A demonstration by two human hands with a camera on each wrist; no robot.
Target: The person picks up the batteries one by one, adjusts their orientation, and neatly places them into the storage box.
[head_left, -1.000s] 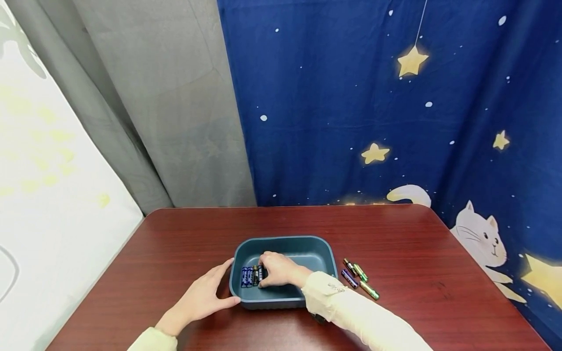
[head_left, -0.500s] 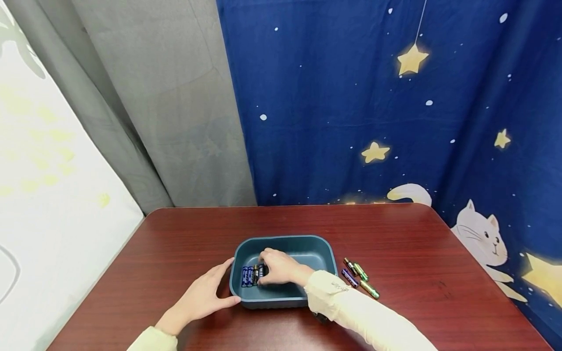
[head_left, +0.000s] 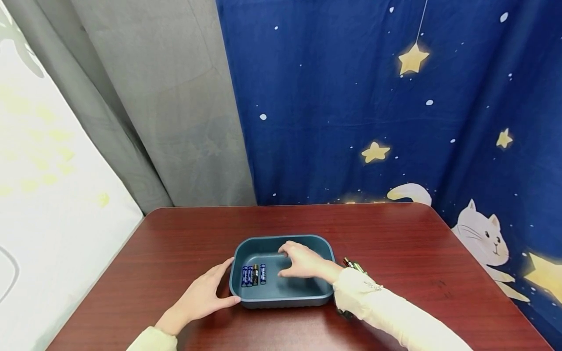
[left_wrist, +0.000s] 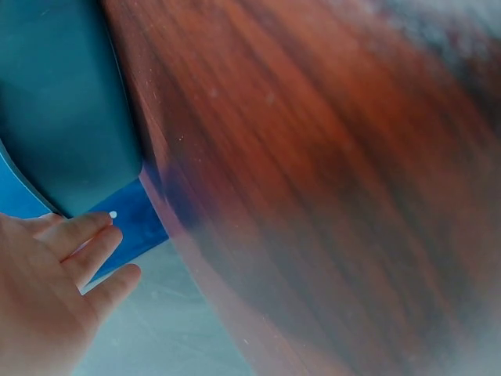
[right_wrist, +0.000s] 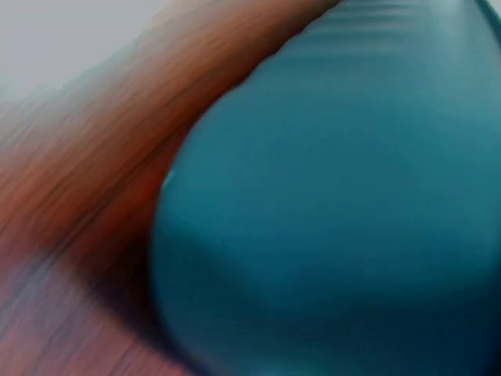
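Note:
A teal rectangular bin (head_left: 298, 292) sits on the table, and several batteries stand in a row along its left side. Three are close together, two blue and one dark with a gold end (head_left: 255, 275); a blue battery (head_left: 263, 274) is a small gap to their right. My left hand (head_left: 204, 295) touches the bin's left rim, fingers straight and thumb at the near corner. Over the middle of the bin is my right hand (head_left: 305, 262), thumb and fingers spread apart and nothing between them. In the right wrist view only the bin's blurred outer wall (right_wrist: 329, 188) shows, no hand.
Loose batteries (head_left: 357, 266) lie on the table just right of the bin, partly covered by the right sleeve (head_left: 377, 302). The reddish-brown table (head_left: 197, 234) ends at a grey curtain and a blue star-printed curtain behind.
My right hand has let go of the blue battery, which stays in the bin, and has moved right. The right sleeve now covers some of the loose batteries. My left hand stays put.

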